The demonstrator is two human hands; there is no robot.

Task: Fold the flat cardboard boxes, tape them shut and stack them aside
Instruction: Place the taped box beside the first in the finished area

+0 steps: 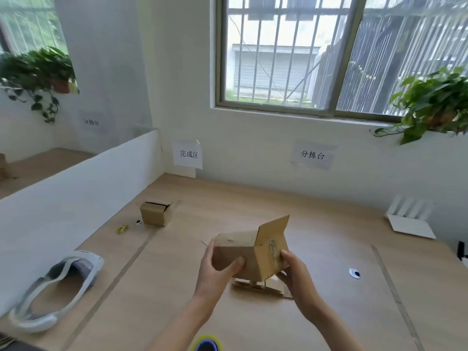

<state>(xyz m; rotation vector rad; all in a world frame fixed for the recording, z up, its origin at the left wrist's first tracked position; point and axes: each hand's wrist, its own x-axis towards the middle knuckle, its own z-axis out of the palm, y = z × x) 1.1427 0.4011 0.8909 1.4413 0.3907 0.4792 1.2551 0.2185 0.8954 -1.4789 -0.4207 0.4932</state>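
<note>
I hold a small brown cardboard box [255,252] above the wooden table [316,249], half opened, with one flap standing up at its right end. My left hand [217,269] grips its left end, thumb across the near face. My right hand [295,272] grips its right end, thumb on the end panel. Under the box lies a small pile of flat cardboard boxes [258,287], partly hidden. A folded box [156,213] with its top flaps loose stands at the far left of the table.
A white headset [58,282] lies at the near left. A yellow object [122,228] and a small roll [138,222] sit beside the folded box. A white stand [410,219] is at far right, a cable grommet [354,273] to my right. A white partition [76,188] borders the left.
</note>
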